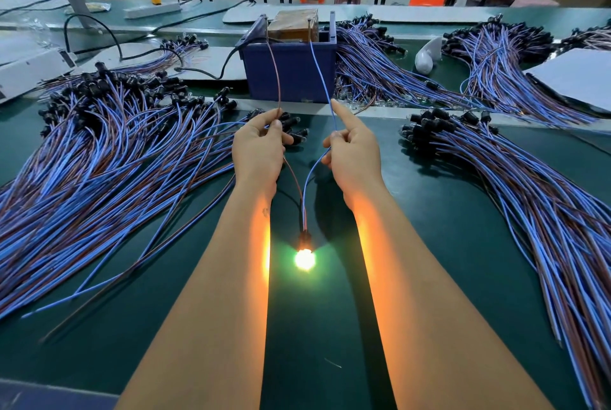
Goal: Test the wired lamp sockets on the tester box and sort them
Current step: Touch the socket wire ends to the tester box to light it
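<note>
A workshop bench with a green mat (429, 244), heaped with wired sockets, and one lamp being tested.

The left hand (256, 148) pinches the brown wire (276, 79) and the right hand (352, 151) grips the blue wire (319, 72), forefinger straight along it, so each bare end reaches a separate post on the blue tester box (291, 75) at the back. The socket (304, 239) hangs between the forearms near the mat, its bulb (304, 259) glowing, so it seems to pass. Piles lie to the left (99, 151) and right (512, 171), apparently keeping untested and sorted pieces apart; which is which I cannot tell.
</note>
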Motion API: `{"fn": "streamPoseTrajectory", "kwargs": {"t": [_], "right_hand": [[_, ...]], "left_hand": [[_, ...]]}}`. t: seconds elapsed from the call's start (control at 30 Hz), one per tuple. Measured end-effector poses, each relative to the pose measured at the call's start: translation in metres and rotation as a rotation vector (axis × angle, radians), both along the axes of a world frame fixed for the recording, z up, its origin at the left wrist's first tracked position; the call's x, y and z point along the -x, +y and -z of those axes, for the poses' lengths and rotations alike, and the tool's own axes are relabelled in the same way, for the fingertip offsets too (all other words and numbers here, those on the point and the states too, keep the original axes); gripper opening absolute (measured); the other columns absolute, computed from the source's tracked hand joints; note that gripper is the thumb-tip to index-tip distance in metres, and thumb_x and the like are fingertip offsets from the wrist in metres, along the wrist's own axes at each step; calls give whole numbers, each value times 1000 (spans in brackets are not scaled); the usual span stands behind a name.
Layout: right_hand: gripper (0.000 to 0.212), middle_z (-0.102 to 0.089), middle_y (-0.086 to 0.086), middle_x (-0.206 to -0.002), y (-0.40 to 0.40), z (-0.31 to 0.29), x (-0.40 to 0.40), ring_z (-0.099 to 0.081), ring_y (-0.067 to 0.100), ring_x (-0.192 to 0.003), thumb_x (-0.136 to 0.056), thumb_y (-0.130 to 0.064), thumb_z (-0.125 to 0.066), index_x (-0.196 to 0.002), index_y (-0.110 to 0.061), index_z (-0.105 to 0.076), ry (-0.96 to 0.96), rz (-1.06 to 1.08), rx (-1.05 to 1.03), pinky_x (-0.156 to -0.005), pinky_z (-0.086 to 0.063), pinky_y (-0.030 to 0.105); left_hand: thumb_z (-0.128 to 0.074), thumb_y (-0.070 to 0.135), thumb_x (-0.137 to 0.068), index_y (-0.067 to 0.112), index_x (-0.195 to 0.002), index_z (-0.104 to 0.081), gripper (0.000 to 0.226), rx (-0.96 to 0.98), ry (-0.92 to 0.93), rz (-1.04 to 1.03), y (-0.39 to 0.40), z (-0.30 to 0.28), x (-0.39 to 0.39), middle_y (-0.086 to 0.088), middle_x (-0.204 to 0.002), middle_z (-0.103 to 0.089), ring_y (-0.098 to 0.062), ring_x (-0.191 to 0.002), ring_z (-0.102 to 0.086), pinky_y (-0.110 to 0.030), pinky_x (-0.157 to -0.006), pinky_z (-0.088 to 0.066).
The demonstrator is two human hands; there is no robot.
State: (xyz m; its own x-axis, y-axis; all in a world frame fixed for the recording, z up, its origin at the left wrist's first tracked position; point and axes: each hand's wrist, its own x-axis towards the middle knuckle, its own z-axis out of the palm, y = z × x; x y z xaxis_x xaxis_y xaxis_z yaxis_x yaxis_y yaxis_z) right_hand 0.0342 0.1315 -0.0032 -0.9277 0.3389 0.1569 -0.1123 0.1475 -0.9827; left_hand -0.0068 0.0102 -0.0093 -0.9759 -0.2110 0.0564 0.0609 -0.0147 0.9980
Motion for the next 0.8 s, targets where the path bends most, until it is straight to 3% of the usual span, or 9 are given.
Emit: {"fn": "streamPoseTrajectory", "kwargs": {"t": [0.13,0.27,0.47,0.7,0.8], "right_hand": [[60,-51,6,-80,0,-1,0,-50,22,-70,-95,3,-36,-143,-32,-47,-3,7,4,-51,-45,11],[51,-58,2,-80,-2,-1,-2,-54,15,-65,-98,-3,-40,-141,-29,-48,-11,37,11,-54,-46,15],[22,-64,-2,-77,-5,-7,-8,-52,12,-59,-94,-4,-49,-107,-21,-55,40,56,42,-62,-46,25],[26,-64,11,-74,-10,-10,-12,-52,20,-65,-91,-4,-56,-98,-26,-68,98,-10,-34,-65,-49,40],[25,-64,7,-72,-10,-11,-13,-52,16,-66,-90,-2,-59,-99,-22,-71,114,-33,-51,-66,-51,41]], "left_hand": [[-52,15,-100,26,-112,-67,22,0,0,-4,0,-2,-2,5,-64,-64,-6,-51,-46,-22,-53,-42],[-51,14,-100,26,-96,-64,18,9,-4,-9,0,-3,-5,8,-60,-65,-3,-46,-47,-19,-51,-43],[-60,17,-96,18,-87,-67,11,-128,-26,110,2,-10,-8,6,-67,-62,-2,-55,-54,-17,-49,-45],[-60,19,-97,16,-93,-69,11,-121,5,281,10,-14,-14,12,-56,-53,-1,-48,-47,-16,-48,-40],[-60,19,-97,14,-94,-67,9,-127,3,314,12,-17,-16,11,-55,-51,-2,-47,-43,-16,-47,-38]]}}
